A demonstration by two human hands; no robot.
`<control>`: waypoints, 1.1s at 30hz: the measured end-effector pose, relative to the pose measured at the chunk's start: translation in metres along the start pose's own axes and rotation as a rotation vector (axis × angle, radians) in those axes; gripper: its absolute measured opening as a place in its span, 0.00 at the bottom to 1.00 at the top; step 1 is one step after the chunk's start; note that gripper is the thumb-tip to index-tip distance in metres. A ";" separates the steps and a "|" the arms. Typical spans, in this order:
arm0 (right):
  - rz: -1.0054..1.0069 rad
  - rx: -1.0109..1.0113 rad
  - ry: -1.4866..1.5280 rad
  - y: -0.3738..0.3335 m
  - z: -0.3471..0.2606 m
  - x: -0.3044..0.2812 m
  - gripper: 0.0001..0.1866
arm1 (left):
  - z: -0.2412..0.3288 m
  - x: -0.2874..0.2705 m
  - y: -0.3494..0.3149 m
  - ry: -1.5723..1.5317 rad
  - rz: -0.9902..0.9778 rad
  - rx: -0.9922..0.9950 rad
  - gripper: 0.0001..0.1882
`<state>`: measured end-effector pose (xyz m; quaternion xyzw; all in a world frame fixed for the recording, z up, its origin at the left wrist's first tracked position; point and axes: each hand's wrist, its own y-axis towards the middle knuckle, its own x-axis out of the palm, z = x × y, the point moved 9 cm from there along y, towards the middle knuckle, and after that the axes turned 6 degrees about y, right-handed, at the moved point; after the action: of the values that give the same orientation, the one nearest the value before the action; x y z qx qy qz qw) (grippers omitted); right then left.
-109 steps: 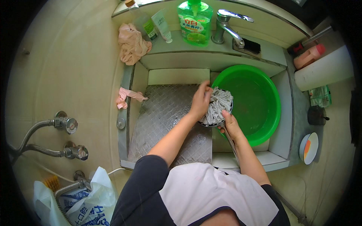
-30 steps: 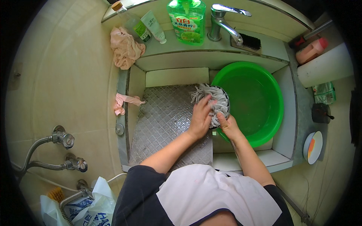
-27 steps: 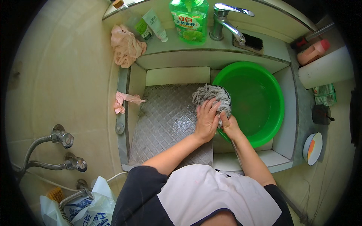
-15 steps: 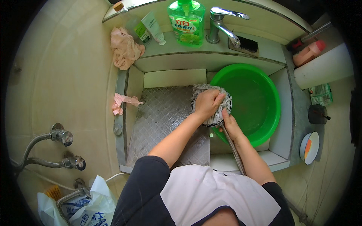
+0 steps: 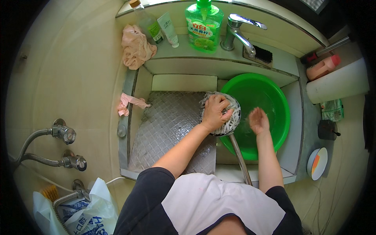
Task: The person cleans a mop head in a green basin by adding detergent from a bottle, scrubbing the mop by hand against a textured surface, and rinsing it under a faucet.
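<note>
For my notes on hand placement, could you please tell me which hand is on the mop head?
The left hand, which lies on the grey mop head; the right hand is apart from it, at the green basin.

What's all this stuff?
Mop: 1, grey, centre
Basin: 1, green, in sink
Ridged panel: 1, grey, in sink
Pump bottle: 1, green, back ledge
Faucet: 1, silver, back ledge
Scrub brush: 1, black, back ledge
Capped bottle: 1, clear, back ledge
Tube: 1, white, back ledge
Cloths: 2, pink, sink's left
Plastic bottle: 1, pink, upper right
Cylinder: 1, white, upper right
Packet: 1, green, right
Small container: 1, dark, right
Bowl: 1, white, right
Knobbed valves: 2, silver, left
Hoses: 3, silver, left
Brush: 1, yellow, lower left
Bag: 1, white, lower left
Left hand: 1, bare, on mop
Right hand: 1, bare, over or in basin
</note>
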<state>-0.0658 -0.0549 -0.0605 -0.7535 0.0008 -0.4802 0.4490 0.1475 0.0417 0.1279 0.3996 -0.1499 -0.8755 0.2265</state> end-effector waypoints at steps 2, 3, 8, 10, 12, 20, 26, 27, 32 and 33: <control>-0.212 0.152 -0.252 -0.059 0.049 0.106 0.18 | -0.005 -0.008 -0.005 0.011 0.003 -0.015 0.13; -0.279 0.213 -0.456 -0.089 0.070 0.143 0.17 | -0.006 -0.008 -0.008 0.010 0.001 -0.017 0.13; -0.354 -0.679 -1.691 -0.116 0.057 0.167 0.20 | -0.001 -0.005 -0.016 -0.021 0.025 -0.080 0.16; -0.387 -0.739 -1.681 -0.109 0.069 0.129 0.23 | 0.040 -0.013 -0.028 0.047 0.025 -0.035 0.17; -0.306 -0.691 -1.493 -0.105 0.090 0.097 0.22 | 0.047 -0.018 -0.036 0.074 0.053 -0.049 0.18; -0.106 -0.674 -1.491 -0.099 0.098 0.109 0.17 | -0.055 0.024 0.019 -0.142 0.048 -0.321 0.09; -0.110 -0.693 -1.281 -0.097 0.097 0.110 0.18 | -0.146 0.008 0.003 -0.039 0.008 -0.575 0.15; -0.057 -0.577 -1.192 -0.093 0.097 0.100 0.18 | -0.144 0.030 -0.007 -0.198 -0.119 -0.712 0.16; -0.138 -0.872 -1.302 -0.079 0.078 0.078 0.18 | -0.031 0.010 -0.015 0.167 -0.171 -0.247 0.22; -0.163 -0.918 -1.306 -0.088 0.080 0.085 0.18 | -0.004 0.006 -0.019 0.323 -0.193 -0.187 0.23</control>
<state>0.0002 0.0153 0.0500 -0.9895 -0.1196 0.0748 -0.0324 0.1422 0.0543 0.1132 0.5244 0.0093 -0.8278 0.1989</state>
